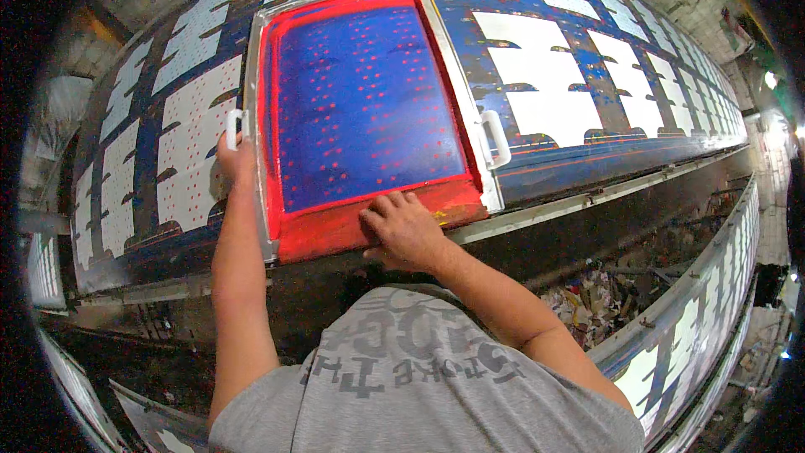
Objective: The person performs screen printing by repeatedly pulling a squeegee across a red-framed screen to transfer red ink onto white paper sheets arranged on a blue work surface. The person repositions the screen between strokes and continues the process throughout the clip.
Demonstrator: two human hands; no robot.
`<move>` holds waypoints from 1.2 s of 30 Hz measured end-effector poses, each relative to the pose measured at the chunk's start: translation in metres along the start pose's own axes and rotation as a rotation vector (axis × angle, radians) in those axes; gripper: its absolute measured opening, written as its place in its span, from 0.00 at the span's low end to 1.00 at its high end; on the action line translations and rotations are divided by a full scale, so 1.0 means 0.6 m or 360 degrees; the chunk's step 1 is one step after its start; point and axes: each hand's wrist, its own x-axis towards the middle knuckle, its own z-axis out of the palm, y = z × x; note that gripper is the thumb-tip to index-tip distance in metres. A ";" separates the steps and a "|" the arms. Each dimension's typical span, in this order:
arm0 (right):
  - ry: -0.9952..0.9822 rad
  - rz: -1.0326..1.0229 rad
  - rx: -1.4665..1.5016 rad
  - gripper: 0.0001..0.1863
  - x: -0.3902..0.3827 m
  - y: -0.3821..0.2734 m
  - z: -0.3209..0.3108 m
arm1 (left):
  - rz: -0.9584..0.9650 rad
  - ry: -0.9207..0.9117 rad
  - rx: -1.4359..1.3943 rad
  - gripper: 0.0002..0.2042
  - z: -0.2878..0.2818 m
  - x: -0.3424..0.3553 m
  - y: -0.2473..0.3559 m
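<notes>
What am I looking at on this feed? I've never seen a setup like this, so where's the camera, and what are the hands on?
There's no machine arm here, just a person's bare hands. The one picture comes from a wide fisheye camera on their head, looking down, so straight edges bend.

In front is a metal frame with a blue middle and red borders. It lies on a long dark table bearing rows of white cut-out shapes, some dotted red.

The left hand is at the frame's white left handle, its grip partly hidden. The right hand lies on the red lower end. The right handle is free.
</notes>
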 end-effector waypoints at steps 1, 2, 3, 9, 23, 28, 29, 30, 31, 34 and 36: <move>-0.0075 -0.0027 0.0042 0.38 -0.009 0.009 -0.009 | -0.0027 -0.0006 0.0064 0.22 -0.001 0.000 -0.001; -0.0053 -0.0099 0.0108 0.38 -0.017 0.017 -0.017 | -0.0057 -0.0010 0.0131 0.22 -0.005 0.001 -0.001; -0.0096 -0.0152 0.0166 0.38 -0.023 0.028 -0.025 | -0.0113 -0.0008 0.0214 0.22 -0.009 0.002 0.000; 0.0710 0.0142 0.0363 0.26 -0.092 0.159 -0.086 | -0.0040 0.0113 0.0405 0.17 -0.017 0.001 0.007; 0.0830 0.1229 0.1211 0.30 -0.092 0.339 -0.076 | -0.0152 0.0063 0.0516 0.16 -0.027 -0.018 0.041; 0.0867 0.1322 0.1481 0.26 -0.075 0.314 -0.122 | -0.0245 0.0041 0.0411 0.17 -0.022 -0.006 0.017; 0.0884 0.1272 0.1462 0.26 -0.072 0.308 -0.131 | -0.0192 0.0055 0.0425 0.16 -0.024 -0.002 0.009; 0.0907 0.1226 0.1469 0.26 -0.073 0.300 -0.141 | -0.0197 0.0045 0.0446 0.15 -0.029 0.000 0.003; 0.0945 0.1177 0.1508 0.26 -0.075 0.296 -0.152 | -0.0164 0.0025 0.0453 0.14 -0.029 0.001 0.000; 0.0990 0.1057 0.1406 0.25 -0.078 0.296 -0.176 | -0.0237 0.0003 0.0384 0.13 -0.030 0.020 0.014; 0.0999 0.1014 0.1361 0.25 -0.087 0.306 -0.191 | -0.0220 -0.0016 0.0200 0.12 -0.024 0.019 0.041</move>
